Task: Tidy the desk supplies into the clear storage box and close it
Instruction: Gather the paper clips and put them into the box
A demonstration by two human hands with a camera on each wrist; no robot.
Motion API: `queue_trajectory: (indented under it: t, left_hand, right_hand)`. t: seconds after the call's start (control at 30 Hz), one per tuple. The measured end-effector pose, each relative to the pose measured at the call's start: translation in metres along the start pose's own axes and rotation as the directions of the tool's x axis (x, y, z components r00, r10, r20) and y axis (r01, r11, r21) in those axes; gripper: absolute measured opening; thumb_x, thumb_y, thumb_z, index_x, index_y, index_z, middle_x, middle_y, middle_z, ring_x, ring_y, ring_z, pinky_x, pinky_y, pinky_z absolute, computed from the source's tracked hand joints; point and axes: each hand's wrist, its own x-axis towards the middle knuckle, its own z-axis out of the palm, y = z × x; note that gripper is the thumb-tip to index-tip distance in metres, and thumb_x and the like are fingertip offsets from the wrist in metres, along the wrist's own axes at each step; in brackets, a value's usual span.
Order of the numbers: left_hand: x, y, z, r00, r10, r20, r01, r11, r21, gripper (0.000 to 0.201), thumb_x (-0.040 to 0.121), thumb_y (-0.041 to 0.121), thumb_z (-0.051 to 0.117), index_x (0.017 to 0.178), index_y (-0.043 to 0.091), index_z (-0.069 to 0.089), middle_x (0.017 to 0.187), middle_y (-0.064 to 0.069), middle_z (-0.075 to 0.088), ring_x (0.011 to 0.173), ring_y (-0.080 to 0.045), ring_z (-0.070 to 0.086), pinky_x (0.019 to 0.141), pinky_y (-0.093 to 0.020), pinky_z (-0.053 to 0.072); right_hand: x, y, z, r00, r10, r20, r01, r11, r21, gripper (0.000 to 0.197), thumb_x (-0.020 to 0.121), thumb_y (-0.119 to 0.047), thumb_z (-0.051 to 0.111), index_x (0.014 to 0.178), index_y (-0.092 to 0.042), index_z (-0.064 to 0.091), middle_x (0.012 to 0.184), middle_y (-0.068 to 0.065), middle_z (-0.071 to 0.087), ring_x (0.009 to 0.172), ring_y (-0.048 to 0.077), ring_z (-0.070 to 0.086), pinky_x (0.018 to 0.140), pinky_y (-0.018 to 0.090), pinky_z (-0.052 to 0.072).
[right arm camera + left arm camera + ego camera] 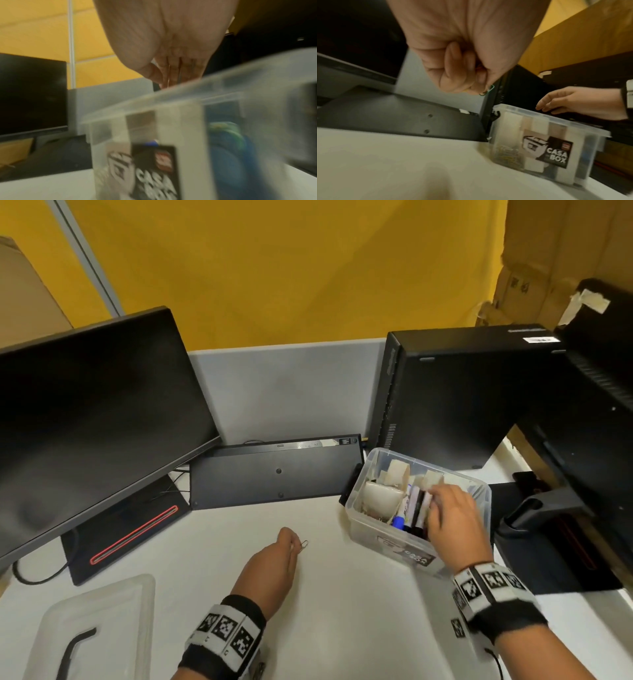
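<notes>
The clear storage box (370, 525) stands open at the right of the desk, holding markers (407, 510), a white roll (380, 496) and paper pieces. My right hand (433, 505) reaches into it from the front, fingers straight over the markers; the right wrist view shows these fingers (173, 73) dipping behind the box rim (171, 97). My left hand (294, 542) hovers over the desk left of the box and pinches a paper clip (304, 543). The left wrist view shows curled fingers (453, 67) and the green clip (488, 90) sticking out, with the box (508, 135) beyond.
The box lid (96, 621) lies at the front left corner. A black monitor (85, 422) stands at the left, an upturned keyboard (274, 474) leans at the back, and a computer tower (462, 398) rises behind the box. Another monitor stand (548, 508) sits at the right.
</notes>
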Motion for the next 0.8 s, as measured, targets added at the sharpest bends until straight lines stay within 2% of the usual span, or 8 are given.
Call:
queue_trajectory:
  t: [0.07,0.13,0.27,0.37,0.43,0.57,0.67,0.8]
  left_hand:
    - [0.009,0.029,-0.002,0.999,0.054,-0.005,-0.054,0.998,0.034,0.012,0.101,0.027,0.026,0.102,0.022,0.037,0.064,0.006,0.050,0.057,-0.017,0.049,0.056,-0.029,0.038]
    - [0.022,0.057,-0.001,0.995,0.100,-0.007,-0.099,0.992,0.084,0.012,0.101,0.027,0.026,0.104,0.022,0.036,0.068,0.004,0.052,0.061,-0.021,0.050,0.058,-0.032,0.038]
    - [0.064,0.106,0.009,0.987,0.142,0.075,-0.156,0.961,0.229,0.017,0.099,0.026,0.034,0.112,0.016,0.036,0.088,-0.007,0.063,0.074,-0.029,0.060,0.064,-0.034,0.044]
    - [0.098,0.130,0.024,0.958,0.156,0.240,-0.240,0.896,0.374,0.037,0.096,0.021,0.046,0.129,0.010,0.034,0.107,-0.013,0.063,0.092,-0.029,0.063,0.079,-0.038,0.051]
    - [0.117,0.139,0.033,0.940,0.117,0.321,-0.256,0.865,0.432,0.041,0.096,0.024,0.046,0.132,0.007,0.035,0.112,-0.015,0.063,0.100,-0.031,0.062,0.085,-0.040,0.050]
    - [0.147,0.149,0.043,0.906,0.035,0.421,-0.237,0.868,0.437,0.039,0.093,0.021,0.052,0.128,0.005,0.046,0.127,-0.017,0.056,0.113,-0.034,0.056,0.093,-0.041,0.045]
    - [0.163,0.147,0.056,0.875,0.001,0.484,-0.218,0.894,0.392,0.051,0.092,0.026,0.055,0.137,0.008,0.037,0.142,-0.015,0.043,0.127,-0.032,0.046,0.108,-0.041,0.035]
    - [0.204,0.110,0.100,0.865,-0.022,0.501,-0.227,0.873,0.431,0.059,0.084,0.038,0.060,0.133,0.019,0.034,0.138,-0.013,0.048,0.118,-0.033,0.053,0.103,-0.046,0.042]
  right_hand:
    - [-0.012,0.024,0.004,0.995,0.090,-0.042,-0.094,0.990,-0.107,0.038,0.095,-0.028,0.047,0.129,-0.014,0.049,0.137,0.006,0.047,0.130,0.022,0.039,0.109,0.041,0.031]
    - [-0.021,0.041,0.010,0.981,0.194,-0.030,-0.196,0.976,-0.099,0.051,0.094,-0.032,0.047,0.139,-0.010,0.039,0.150,0.007,0.033,0.142,0.024,0.024,0.114,0.042,0.022]
    - [-0.022,0.051,0.018,0.972,0.235,-0.001,-0.235,0.972,-0.006,0.059,0.096,-0.029,0.045,0.147,-0.009,0.025,0.157,0.004,0.019,0.146,0.019,0.009,0.110,0.030,0.012]
    - [-0.023,0.051,0.018,0.973,0.232,0.002,-0.232,0.973,-0.001,0.058,0.096,-0.029,0.044,0.148,-0.010,0.025,0.158,0.002,0.018,0.146,0.016,0.007,0.107,0.027,0.013]
    - [-0.024,0.051,0.018,0.975,0.224,0.003,-0.224,0.975,-0.008,0.057,0.097,-0.028,0.043,0.148,-0.010,0.026,0.157,0.003,0.019,0.146,0.016,0.006,0.107,0.028,0.014]
    - [-0.024,0.052,0.020,0.977,0.212,-0.004,-0.212,0.977,-0.006,0.056,0.096,-0.027,0.043,0.147,-0.009,0.029,0.156,0.003,0.024,0.146,0.016,0.006,0.111,0.033,0.023]
    - [-0.024,0.053,0.021,0.976,0.216,-0.006,-0.216,0.976,0.004,0.056,0.096,-0.028,0.045,0.146,-0.010,0.030,0.155,0.000,0.025,0.146,0.015,0.006,0.109,0.036,0.032]
    - [-0.024,0.054,0.022,0.977,0.213,-0.020,-0.213,0.977,0.014,0.054,0.095,-0.026,0.046,0.145,-0.010,0.033,0.154,0.000,0.028,0.146,0.015,0.007,0.105,0.037,0.037]
